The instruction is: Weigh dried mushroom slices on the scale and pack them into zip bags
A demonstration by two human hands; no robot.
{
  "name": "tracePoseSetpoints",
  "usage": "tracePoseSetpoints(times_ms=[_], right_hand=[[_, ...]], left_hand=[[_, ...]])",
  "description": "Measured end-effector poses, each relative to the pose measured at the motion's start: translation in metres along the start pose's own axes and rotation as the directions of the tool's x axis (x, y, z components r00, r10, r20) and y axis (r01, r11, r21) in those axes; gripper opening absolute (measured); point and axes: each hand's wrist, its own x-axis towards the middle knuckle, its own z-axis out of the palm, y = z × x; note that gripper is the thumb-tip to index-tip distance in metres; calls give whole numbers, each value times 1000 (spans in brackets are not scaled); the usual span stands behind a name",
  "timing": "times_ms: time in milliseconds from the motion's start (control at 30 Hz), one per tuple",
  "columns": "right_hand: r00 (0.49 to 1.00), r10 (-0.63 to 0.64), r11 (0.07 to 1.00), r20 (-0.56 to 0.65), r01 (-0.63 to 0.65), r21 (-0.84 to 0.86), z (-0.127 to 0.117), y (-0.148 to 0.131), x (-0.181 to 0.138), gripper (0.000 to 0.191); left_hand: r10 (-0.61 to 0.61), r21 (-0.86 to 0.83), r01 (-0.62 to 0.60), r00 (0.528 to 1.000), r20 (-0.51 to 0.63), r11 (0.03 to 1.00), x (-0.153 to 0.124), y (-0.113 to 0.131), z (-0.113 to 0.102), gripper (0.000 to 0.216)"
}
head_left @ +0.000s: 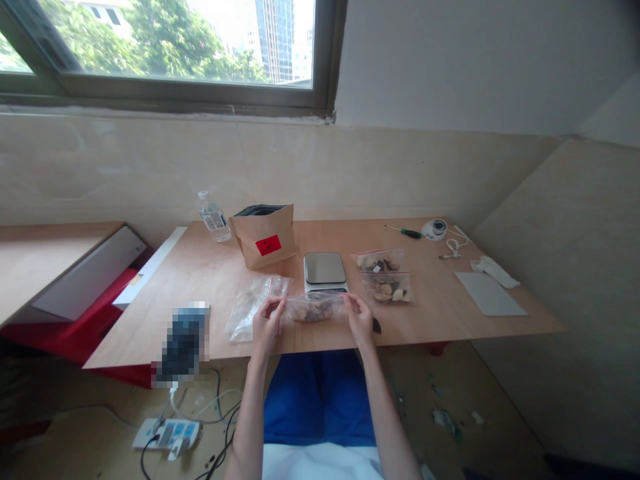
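Note:
A clear zip bag [314, 308] with brownish dried pieces in it is stretched between my two hands at the table's front edge. My left hand [268, 323] pinches its left corner, and my right hand [359, 320] pinches the right one. Just behind the bag lies a small digital scale [325, 268] with a bare metal plate; its front panel is partly hidden. Under and beside my left hand are flat clear plastic bags [243, 310]. Near my right wrist rests a small dark piece [377, 325]. Two filled zip bags [387, 288] lie right of the scale.
A brown paper pouch [265, 239] with a red label stands open at the back, beside a water bottle [215, 219]. To the right are a screwdriver [407, 233], a white dome camera [435, 230] and a white sheet [491, 295]. A blurred-out dark object [183, 343] overlaps the left front edge.

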Motion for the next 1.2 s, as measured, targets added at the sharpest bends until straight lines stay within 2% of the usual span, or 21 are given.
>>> tracePoseSetpoints(times_ms=[200,433,700,867,1067,1200], right_hand=[[994,47,996,94,-53,69,2,1,0,27],[998,20,999,66,-23,39,2,2,-1,28],[998,-25,996,66,30,-86,-6,5,0,25],[997,-24,999,78,28,-47,-6,2,-1,22],[982,25,999,188,-29,21,0,-3,-1,21],[975,4,1000,222,1,-20,2,-6,-1,22]], left_hand=[[-49,-75,49,999,11,996,-1,-3,9,26],[-36,-65,35,999,-10,997,-1,-8,9,23],[-4,27,5,1000,-9,1000,-1,-5,5,21],[8,-8,-8,1000,-23,1000,-2,-6,8,21],[-20,-60,24,998,53,998,-5,-7,15,24],[-14,-38,16,998,54,999,-4,-8,15,24]])
